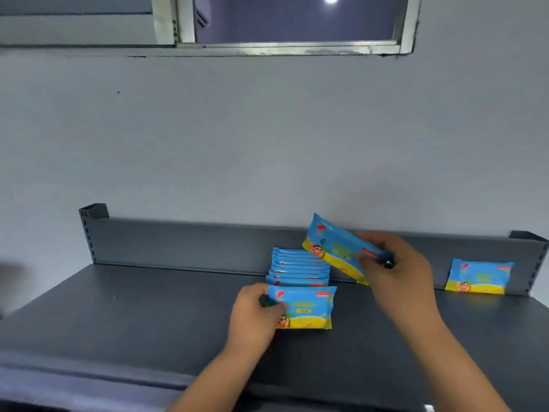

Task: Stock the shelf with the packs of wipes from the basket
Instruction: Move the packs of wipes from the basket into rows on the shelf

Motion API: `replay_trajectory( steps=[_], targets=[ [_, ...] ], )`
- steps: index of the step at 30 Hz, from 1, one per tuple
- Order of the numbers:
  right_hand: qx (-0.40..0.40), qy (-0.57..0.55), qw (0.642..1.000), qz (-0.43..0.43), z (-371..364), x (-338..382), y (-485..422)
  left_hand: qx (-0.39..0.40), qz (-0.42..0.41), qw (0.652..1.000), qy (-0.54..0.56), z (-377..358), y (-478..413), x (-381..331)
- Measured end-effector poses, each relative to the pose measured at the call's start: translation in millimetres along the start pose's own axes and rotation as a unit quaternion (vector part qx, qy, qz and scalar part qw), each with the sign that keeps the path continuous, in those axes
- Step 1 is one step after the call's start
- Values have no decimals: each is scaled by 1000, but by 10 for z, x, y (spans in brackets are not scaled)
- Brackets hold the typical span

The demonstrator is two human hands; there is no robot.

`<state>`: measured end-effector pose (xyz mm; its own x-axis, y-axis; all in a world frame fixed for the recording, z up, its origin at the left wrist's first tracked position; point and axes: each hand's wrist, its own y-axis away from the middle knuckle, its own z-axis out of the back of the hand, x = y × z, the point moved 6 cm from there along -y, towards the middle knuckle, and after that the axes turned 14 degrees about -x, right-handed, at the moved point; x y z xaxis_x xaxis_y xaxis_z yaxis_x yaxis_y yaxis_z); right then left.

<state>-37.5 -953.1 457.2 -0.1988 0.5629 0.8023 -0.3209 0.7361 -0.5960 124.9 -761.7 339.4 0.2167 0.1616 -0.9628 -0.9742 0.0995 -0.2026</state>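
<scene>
Shelf (pixel 133 307) surface is dark grey metal, with a low back panel (pixel 178 245) of the same colour standing against a pale wall (pixel 267 129).

Packs on the shelf:
- Row (pixel 300 264): several blue-and-yellow packs of wipes stand upright, one behind another, running from the back panel toward the front edge, near the middle of the shelf.
- Front pack (pixel 307 307): stands upright at the near end of the row, printed face toward the camera, touching the pack behind it.
- Lone pack (pixel 478 276): stands upright against the back panel at the far right, well apart from the row.

Hands:
- Left hand (pixel 255 316): grips the left end of the front pack, fingers curled round its edge.
- Right hand (pixel 398 272): pinches the right end of a tilted pack (pixel 335 248), thumb on the printed face. This pack is held above the shelf, just right of the row, its left end raised in front of the back panel's top edge.

A window (pixel 297 19) with a worn pale frame sits high in the wall.
</scene>
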Motion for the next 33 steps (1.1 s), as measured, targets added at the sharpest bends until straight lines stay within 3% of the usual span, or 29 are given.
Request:
replay_trajectory(
  steps=[4, 12, 16, 18, 22, 33],
  targets=[
    [46, -2, 999, 10, -43, -95, 2, -61, -80, 985, -143, 17, -12, -12],
    [158, 21, 987, -6, -353, -294, 215, -51, -42, 983, -173, 42, -107, 85],
    [196, 168, 964, 64, -552, -500, 323, -23, -49, 981, -184, 86, -126, 108],
    [195, 239, 946, 99, -612, -600, 375, 2, -43, 983, -181, 99, -125, 140],
    [161, 271, 936, 160, -658, -618, 490, 58, -33, 987, -144, 71, -92, 179],
    [109, 266, 954, 85, -693, -655, 653, 67, -50, 992, -98, 102, -44, 193]
  ],
)
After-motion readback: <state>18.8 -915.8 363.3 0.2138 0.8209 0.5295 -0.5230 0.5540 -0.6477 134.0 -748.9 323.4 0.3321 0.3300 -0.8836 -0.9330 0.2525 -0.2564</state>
